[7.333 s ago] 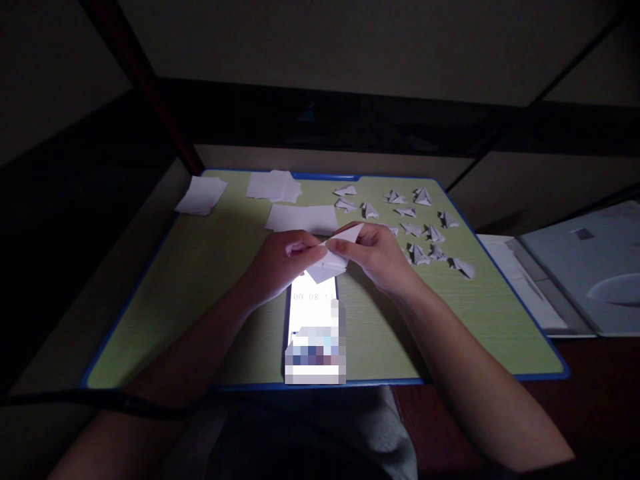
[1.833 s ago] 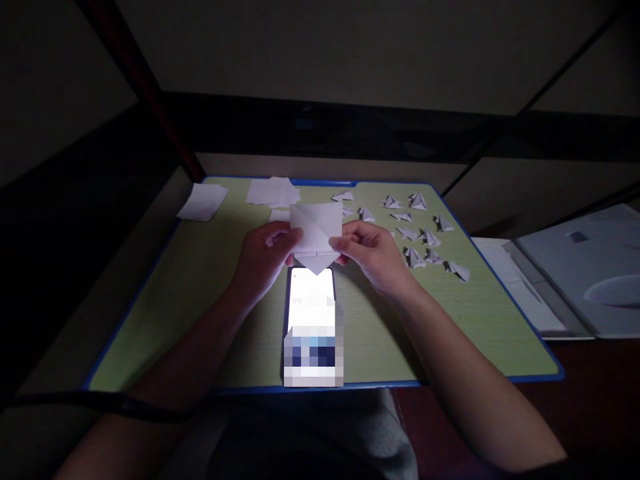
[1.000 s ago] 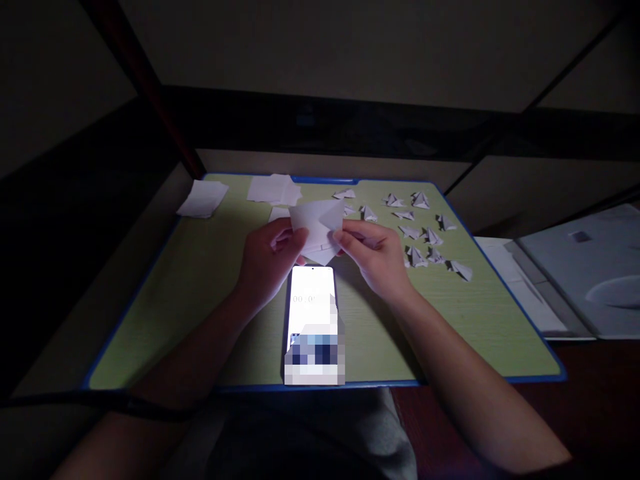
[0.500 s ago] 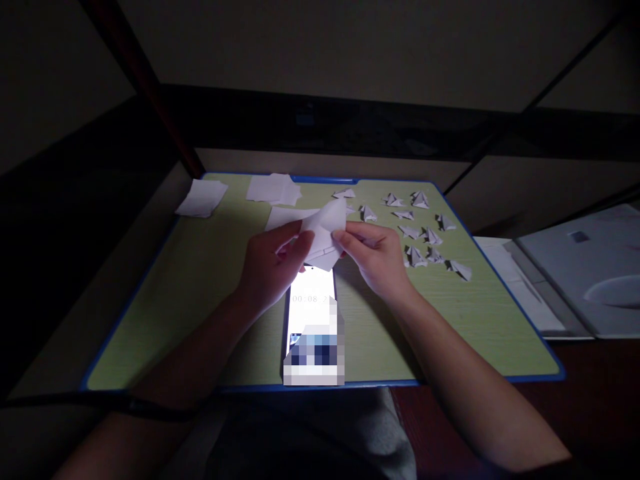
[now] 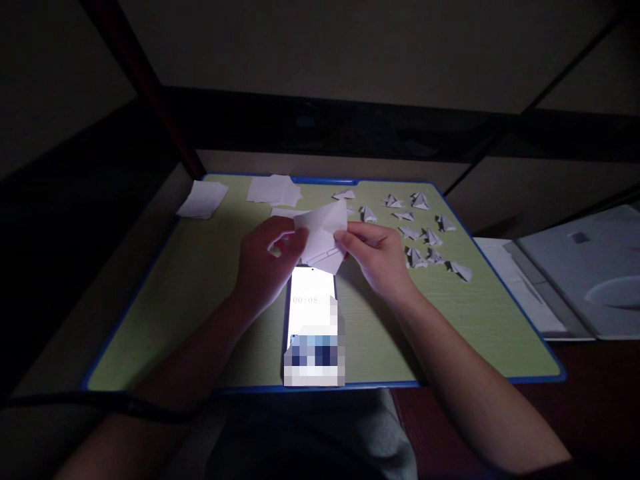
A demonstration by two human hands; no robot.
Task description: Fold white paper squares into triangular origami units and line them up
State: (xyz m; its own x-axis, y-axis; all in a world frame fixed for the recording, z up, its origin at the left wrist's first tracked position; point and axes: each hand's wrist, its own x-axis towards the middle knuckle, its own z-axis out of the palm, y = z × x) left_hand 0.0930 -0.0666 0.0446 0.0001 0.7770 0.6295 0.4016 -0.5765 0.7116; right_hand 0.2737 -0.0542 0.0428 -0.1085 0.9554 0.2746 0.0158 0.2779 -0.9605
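A partly folded sheet of white paper (image 5: 323,230) is held up between my two hands above the table. My left hand (image 5: 267,257) pinches its left side, thumb in front and fingers curled behind. On the right side, my right hand (image 5: 375,253) grips the paper between thumb and fingers. A crease and a layered flap run along the paper's lower part. Just below it a lit phone (image 5: 313,300) lies on the table, showing timer digits. Part of another white sheet (image 5: 283,213) shows behind my left hand.
Several small folded paper pieces (image 5: 415,257) are spread over the right of the green, blue-edged table (image 5: 200,287). Paper stacks lie at the back left (image 5: 203,200) and back middle (image 5: 270,190). Beyond the right edge sits a pale open box (image 5: 575,267).
My left hand has shifted slightly left along the paper, so more of the sheet's face shows. My right hand stays nearly in place.
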